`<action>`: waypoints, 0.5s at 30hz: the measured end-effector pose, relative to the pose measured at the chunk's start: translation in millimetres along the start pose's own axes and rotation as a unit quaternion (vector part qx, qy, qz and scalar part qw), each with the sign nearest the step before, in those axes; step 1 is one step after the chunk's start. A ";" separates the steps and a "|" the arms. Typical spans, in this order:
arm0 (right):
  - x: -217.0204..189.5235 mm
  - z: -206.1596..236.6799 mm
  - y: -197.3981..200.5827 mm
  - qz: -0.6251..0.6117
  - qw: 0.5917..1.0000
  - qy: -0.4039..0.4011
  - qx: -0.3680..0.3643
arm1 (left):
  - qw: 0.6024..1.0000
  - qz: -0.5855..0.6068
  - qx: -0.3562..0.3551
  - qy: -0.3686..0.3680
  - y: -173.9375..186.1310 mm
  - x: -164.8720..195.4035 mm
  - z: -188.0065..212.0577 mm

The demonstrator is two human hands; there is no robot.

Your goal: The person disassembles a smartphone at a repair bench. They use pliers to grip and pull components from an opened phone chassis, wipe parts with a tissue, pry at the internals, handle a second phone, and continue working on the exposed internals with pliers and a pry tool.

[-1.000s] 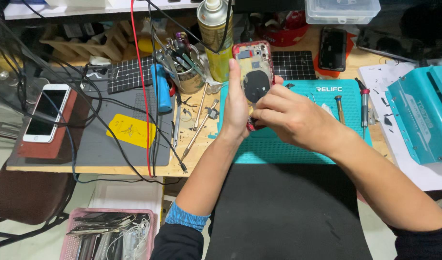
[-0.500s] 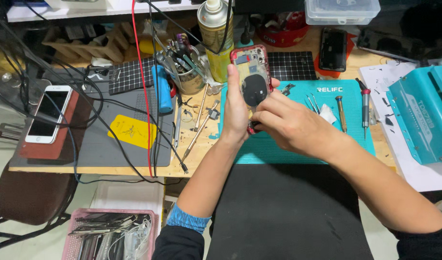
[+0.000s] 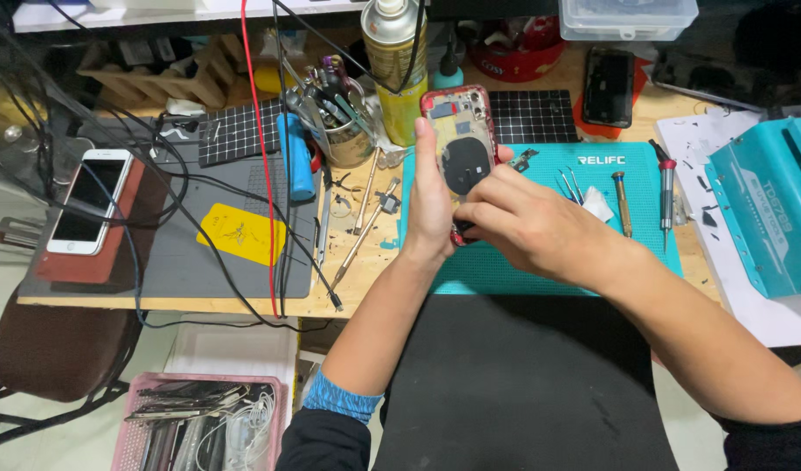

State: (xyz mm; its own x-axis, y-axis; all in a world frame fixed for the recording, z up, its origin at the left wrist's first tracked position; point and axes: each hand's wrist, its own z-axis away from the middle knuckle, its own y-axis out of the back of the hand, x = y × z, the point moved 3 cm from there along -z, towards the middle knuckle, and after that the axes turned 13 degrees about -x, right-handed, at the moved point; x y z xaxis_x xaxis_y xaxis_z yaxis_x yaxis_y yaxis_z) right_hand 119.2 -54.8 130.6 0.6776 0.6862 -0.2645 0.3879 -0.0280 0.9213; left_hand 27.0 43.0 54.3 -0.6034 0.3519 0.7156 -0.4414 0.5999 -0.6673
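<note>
Opened red phone housing [image 3: 460, 144] up off the teal work mat [image 3: 540, 262], long axis running away from the person, insides facing the camera with a dark round coil showing. Left hand [image 3: 431, 205] wraps its left edge, fingers closed around it, thumb up along the side. Right hand [image 3: 527, 228] curls at the lower end, fingertips [image 3: 470, 214] pressed onto the housing.

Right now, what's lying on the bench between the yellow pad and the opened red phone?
In the head view, loose metal tools lie on bare wood between the yellow pad and the opened red phone held by the left hand.
</note>
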 end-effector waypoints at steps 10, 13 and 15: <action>-2.6 -0.9 -4.6 0.018 1.000 0.018 0.001 | 0.998 -0.045 0.001 0.037 0.6 -1.4 4.2; -2.8 -0.8 -7.2 0.023 1.000 0.017 0.005 | 0.998 -0.067 0.005 0.021 1.8 -0.6 3.9; -2.9 -0.8 -9.2 0.032 0.999 0.006 0.007 | 0.995 -0.100 0.009 -0.004 2.4 1.2 3.7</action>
State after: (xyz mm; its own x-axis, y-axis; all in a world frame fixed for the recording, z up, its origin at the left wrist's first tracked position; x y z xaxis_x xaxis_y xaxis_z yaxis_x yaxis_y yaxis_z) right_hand 113.2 -56.0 123.1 0.6943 0.6907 -0.2023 0.3531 -0.0819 0.9320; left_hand 22.8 42.2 52.8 -0.5078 0.2219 0.8324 -0.5640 0.6447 -0.5160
